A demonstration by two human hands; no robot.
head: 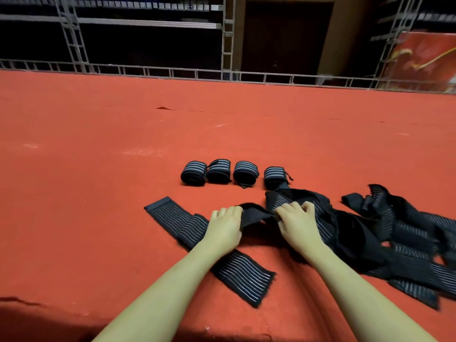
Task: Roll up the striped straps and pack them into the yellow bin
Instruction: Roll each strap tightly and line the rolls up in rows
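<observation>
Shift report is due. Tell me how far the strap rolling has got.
Done: four rolled straps in a row. In hand: left hand and right hand grip one black strap. Left: a flat strap, the loose pile, all packing; no yellow bin shows.

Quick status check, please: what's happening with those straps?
Left hand and right hand gripping one strap. Four rolled straps done. Loose pile waiting. No bin visible.

The red table covering (98, 169) looks like matt felt-like cloth, faintly scuffed with pale marks. The flat strap (177, 223) is woven, ribbed elastic cloth, black with thin grey stripes, with a smoother dark patch at its far end. The four rolled straps (219, 172) and the loose heap (394, 243) at right show the same matt fabric. The far rail (172, 71) looks like dull grey metal.
</observation>
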